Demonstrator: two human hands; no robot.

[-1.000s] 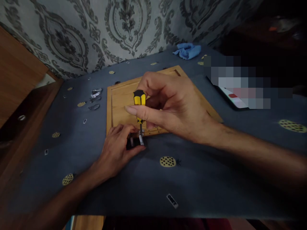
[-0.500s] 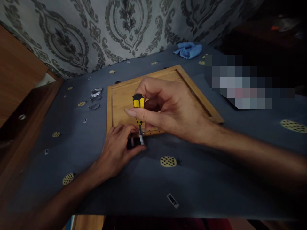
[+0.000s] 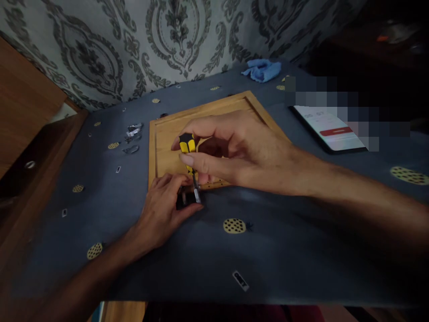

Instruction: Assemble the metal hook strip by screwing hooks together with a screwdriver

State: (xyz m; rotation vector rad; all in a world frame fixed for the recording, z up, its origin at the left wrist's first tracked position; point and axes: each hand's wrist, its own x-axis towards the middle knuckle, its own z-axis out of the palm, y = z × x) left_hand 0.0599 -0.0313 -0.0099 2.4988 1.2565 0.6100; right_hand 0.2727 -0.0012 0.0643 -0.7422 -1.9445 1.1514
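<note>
My right hand [image 3: 234, 154] grips a yellow and black screwdriver [image 3: 187, 145] by its handle, between thumb and fingers. The shaft points down toward a small dark piece with shiny metal parts [image 3: 189, 197] at the near edge of a wooden board [image 3: 167, 147]. My left hand [image 3: 164, 203] is closed around that piece, thumb below and fingers above. Whether the tip sits in a screw, I cannot tell. The board has a raised frame and lies flat, and my right hand covers much of it.
Several small metal pieces [image 3: 133, 133] lie left of the board on the dark blue pineapple-print cloth [image 3: 187, 259]. A blue rag [image 3: 262, 70] rests behind it. A phone [image 3: 330, 129], partly blurred out, lies at the right. Brown wooden furniture [image 3: 30, 80] stands at the left.
The screwdriver handle has tilted and shifted slightly left, and my right hand has turned with its fingers reaching further left. My left hand stays in place.
</note>
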